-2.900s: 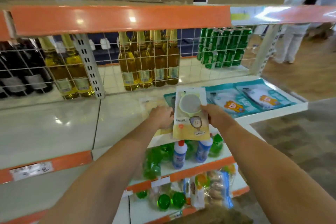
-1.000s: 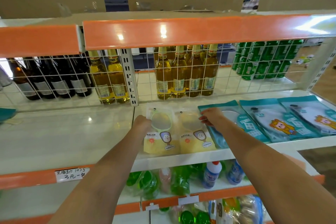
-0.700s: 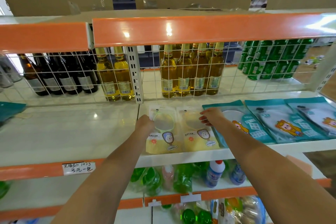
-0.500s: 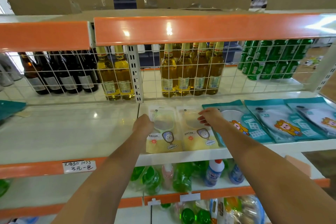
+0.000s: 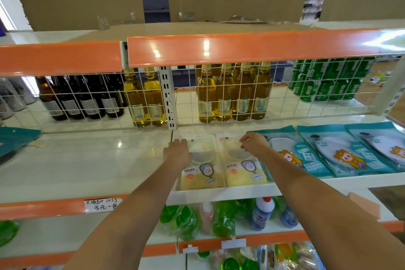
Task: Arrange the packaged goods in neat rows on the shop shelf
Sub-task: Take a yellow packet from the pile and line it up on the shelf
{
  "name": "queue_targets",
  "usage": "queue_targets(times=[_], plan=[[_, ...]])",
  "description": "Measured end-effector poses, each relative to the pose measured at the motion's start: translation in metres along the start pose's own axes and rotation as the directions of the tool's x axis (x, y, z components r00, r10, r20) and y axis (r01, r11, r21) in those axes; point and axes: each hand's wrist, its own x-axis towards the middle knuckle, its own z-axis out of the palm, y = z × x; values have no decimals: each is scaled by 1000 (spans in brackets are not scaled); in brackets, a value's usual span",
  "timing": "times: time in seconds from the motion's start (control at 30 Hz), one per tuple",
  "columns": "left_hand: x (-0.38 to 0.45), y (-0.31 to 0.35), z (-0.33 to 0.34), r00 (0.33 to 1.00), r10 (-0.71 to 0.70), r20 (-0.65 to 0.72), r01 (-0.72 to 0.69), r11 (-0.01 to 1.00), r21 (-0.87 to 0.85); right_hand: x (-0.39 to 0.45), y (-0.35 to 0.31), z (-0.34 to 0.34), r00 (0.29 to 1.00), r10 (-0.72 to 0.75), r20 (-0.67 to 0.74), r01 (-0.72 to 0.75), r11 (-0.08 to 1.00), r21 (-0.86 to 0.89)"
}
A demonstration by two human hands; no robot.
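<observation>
Yellow-and-clear plastic packets are lying flat, side by side, on the white metal shelf with its orange front strip. A person is reaching both bare arms over them. Their left hand is resting on the upper left edge of the left yellow packet with a rabbit-paddle picture, fingers curled down onto the edge; whether they are actually gripping it I cannot tell from where I am standing. Their right hand is sitting over the top of the right yellow packet of the same kind, thumb and fingertips drawn together as if pinching its upper rim. The two packets are touching along their long sides, with their bottom ends at the shelf's front lip.

Just to the right, teal flat pouches with a cartoon figure are lying in an overlapping row, the nearest one tucked under the right packet's edge. Behind a white wire grid, golden-yellow glass bottles are standing in a cluster, dark brown bottles to the left and green cans to the right. On the shelf below, green plastic-wrapped goods and white-and-blue squeeze bottles with red caps are crowding together. A handwritten white price label is stuck on the orange strip.
</observation>
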Motion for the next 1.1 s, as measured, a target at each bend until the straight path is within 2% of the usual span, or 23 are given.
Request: queue_targets(times=[0.07, 0.2, 0.3, 0.47, 0.63, 0.87, 1.1], plan=[[-2, 1, 2, 995, 96, -4, -95, 993, 69, -6, -4, 6, 999, -51, 4, 51, 985, -166], [-15, 2, 7, 977, 214, 12, -214, 967, 136, -19, -9, 22, 990, -120, 78, 140, 925, -354], [-25, -1, 10, 977, 211, 31, -213, 966, 146, -26, -10, 33, 977, -149, 155, 203, 881, -428], [-44, -16, 1, 989, 127, 73, -135, 983, 126, -36, -26, 48, 952, -215, 216, 301, 781, -547], [-71, -52, -14, 999, 27, 27, -29, 996, 87, -40, -52, 82, 905, -354, 235, 424, 730, -535], [-127, -121, -16, 981, -195, -5, 195, 980, 46, -86, -121, 154, 756, -543, 365, 654, 630, -418], [-173, -210, -23, 925, -381, -18, 381, 922, 71, -137, -206, 219, 632, -650, 422, 773, 564, -290]])
